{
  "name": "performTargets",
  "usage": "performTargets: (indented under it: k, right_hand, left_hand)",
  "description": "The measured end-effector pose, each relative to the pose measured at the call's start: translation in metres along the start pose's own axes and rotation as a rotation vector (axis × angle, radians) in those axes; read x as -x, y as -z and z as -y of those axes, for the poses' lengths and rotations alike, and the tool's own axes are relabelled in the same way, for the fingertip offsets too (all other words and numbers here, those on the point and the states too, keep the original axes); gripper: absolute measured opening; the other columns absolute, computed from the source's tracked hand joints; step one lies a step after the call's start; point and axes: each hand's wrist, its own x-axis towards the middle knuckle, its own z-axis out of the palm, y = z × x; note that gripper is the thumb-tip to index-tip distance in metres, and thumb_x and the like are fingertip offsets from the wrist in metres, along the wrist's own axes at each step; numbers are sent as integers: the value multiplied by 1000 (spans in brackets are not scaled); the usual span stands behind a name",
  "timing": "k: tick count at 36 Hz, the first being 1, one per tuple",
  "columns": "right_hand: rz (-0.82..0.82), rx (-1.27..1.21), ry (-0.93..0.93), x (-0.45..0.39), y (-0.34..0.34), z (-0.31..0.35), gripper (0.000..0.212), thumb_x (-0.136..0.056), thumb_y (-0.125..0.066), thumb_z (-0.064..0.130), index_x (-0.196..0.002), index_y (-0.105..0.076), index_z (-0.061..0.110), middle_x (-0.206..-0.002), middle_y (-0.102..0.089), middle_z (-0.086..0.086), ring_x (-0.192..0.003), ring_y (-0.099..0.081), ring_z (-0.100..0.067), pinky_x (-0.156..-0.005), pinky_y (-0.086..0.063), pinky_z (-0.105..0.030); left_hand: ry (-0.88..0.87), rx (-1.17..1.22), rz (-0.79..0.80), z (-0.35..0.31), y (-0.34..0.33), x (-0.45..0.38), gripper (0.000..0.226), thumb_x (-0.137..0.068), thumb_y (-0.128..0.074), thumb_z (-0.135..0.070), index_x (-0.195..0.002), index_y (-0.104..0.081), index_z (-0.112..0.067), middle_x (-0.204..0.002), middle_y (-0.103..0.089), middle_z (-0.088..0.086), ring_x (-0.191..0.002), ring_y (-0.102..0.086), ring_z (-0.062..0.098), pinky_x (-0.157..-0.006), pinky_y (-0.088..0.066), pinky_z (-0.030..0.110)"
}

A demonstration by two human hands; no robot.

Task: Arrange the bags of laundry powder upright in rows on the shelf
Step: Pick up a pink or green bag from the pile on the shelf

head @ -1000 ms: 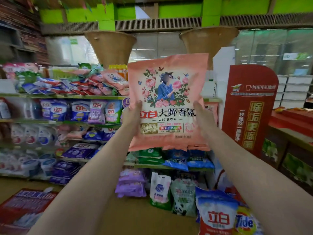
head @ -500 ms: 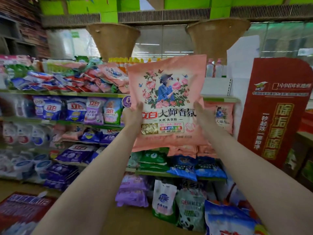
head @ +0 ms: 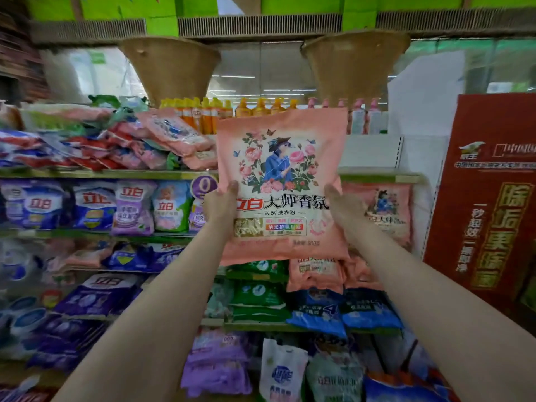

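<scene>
I hold a pink laundry powder bag (head: 282, 175) with a flower print upright in front of the shelves. My left hand (head: 222, 206) grips its left edge and my right hand (head: 345, 208) grips its right edge. Behind it on the right, another pink bag (head: 385, 210) of the same kind stands upright on the second shelf (head: 377, 179). More pink bags (head: 316, 274) lie just below. A loose heap of pink and red bags (head: 162, 140) lies flat on the top shelf at the left.
Upright blue and purple bags (head: 95, 206) fill the second shelf on the left. Orange and pink bottles (head: 208, 114) stand at the back of the top shelf. A tall red display board (head: 490, 198) stands at the right. Green, blue and purple bags crowd the lower shelves.
The bag and both hands have moved forward toward the shelf. The view has shifted closer, so the shelves look larger.
</scene>
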Motion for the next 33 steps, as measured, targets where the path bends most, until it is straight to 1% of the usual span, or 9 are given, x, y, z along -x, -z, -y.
performTargets:
  k: [3,5,11,18,23,25,27,31,33]
  right_hand:
    - [41,-4,-8,-37,-11,-11,65,-96,-31,53,-131,-47,1,-126,-58,-14,-109,-59,-31,-96,-46,-37]
    - [40,-13,-28,-59,-14,-15,67,-96,-32,54,-132,-48,0,-126,-58,-13,-110,-59,-31,-97,-45,-38]
    - [7,18,5,-137,-13,-13,73,-95,-34,55,-136,-42,-5,-137,-49,-17,-123,-49,-33,-103,-37,-38]
    - [-29,-22,50,-222,-13,-12,66,-95,-38,51,-130,-47,-5,-131,-52,-18,-119,-50,-32,-98,-39,-37]
    - [-29,-10,0,-268,-19,-25,69,-94,-35,56,-134,-46,1,-135,-51,-16,-121,-50,-34,-105,-39,-41]
    - [-44,-16,-12,-286,-21,-29,66,-95,-36,53,-134,-45,-1,-138,-48,-17,-126,-47,-34,-108,-36,-40]
    - [-38,-23,8,-301,-23,-30,73,-92,-36,59,-135,-44,0,-140,-47,-17,-126,-47,-34,-109,-35,-43]
    - [-55,-48,5,-362,-24,-55,108,-65,-36,88,-135,-45,6,-134,-54,-13,-117,-54,-33,-103,-43,-47]
    - [-80,-15,18,-367,-25,-47,87,-84,-34,72,-134,-46,2,-136,-51,-13,-121,-51,-33,-106,-40,-46]
  left_hand:
    - [16,39,13,11,-18,-31,34,-88,-60,-37,-76,-51,-8,-85,-63,11,-89,-65,32,-85,-54,49]
    - [13,50,17,17,-32,-52,30,-87,-62,-37,-78,-51,-11,-91,-66,13,-89,-66,34,-83,-55,50]
    - [2,76,8,13,-81,-104,29,-89,-61,-36,-80,-51,-10,-79,-60,6,-87,-66,32,-83,-56,48]
    - [-4,68,9,14,-136,-173,33,-84,-64,-42,-82,-54,-11,-101,-68,17,-92,-68,33,-81,-55,52]
    - [7,75,58,22,-172,-213,41,-86,-62,-39,-105,-54,-3,-104,-66,17,-95,-66,34,-84,-55,51]
    - [9,74,76,28,-186,-232,42,-85,-63,-41,-104,-52,-5,-105,-66,17,-95,-65,35,-85,-55,50]
    - [2,103,115,33,-201,-249,36,-86,-62,-39,-98,-51,-7,-106,-65,19,-97,-65,36,-86,-54,50]
    - [24,138,194,40,-231,-282,37,-88,-61,-38,-100,-52,-3,-103,-66,16,-94,-66,33,-85,-55,46]
    - [11,119,222,43,-246,-303,40,-85,-63,-42,-96,-53,-5,-102,-67,17,-94,-66,34,-86,-55,49]
